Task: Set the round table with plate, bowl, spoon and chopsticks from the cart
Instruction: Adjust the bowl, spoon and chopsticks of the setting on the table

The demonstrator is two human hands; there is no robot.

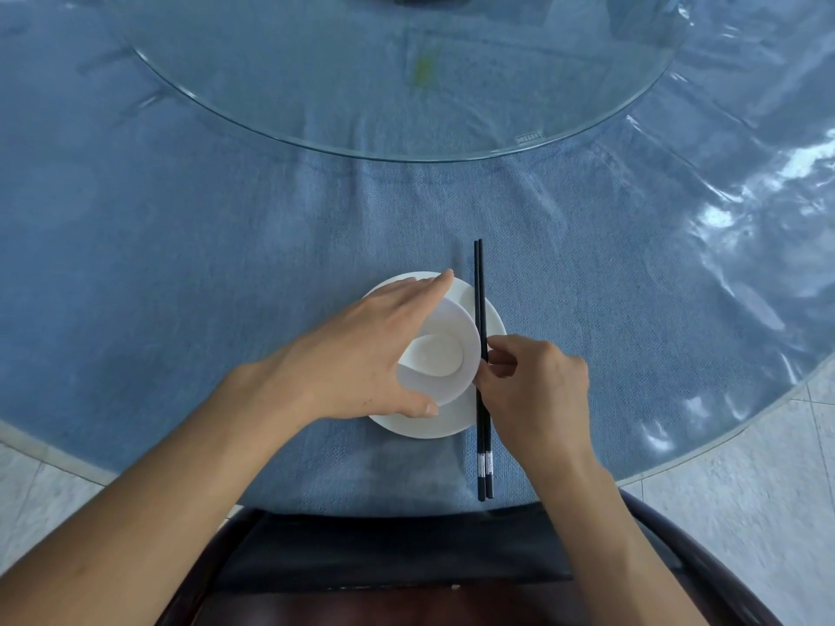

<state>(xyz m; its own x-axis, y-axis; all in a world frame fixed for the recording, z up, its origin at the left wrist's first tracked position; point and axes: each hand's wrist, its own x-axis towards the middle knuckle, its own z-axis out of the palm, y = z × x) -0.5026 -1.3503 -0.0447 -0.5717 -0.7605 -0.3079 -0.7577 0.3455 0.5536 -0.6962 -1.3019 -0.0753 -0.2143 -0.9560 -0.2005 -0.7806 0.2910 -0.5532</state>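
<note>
The place setting looks nearly complete on the round bench under its blue cloth and clear plastic cover (180,246). A flat white round plate (433,422) lies near the bench edge closest to the person, and a small white ceramic bowl (445,359) sits on it, tipped a little. The left hand (361,350) is spread wide around the bowl's left side, fingers curved over the rim, seemingly steadying or straightening it. Just right of the bowl, a pair of black chopsticks (482,426) lies straight, crossing the plate's right rim; the right hand (533,381) pinches them narrowly at mid-length, apparently aligning them. Whether a spoon lies inside the bowl I cannot tell, so that item may remain. The cart is out of view.
</note>
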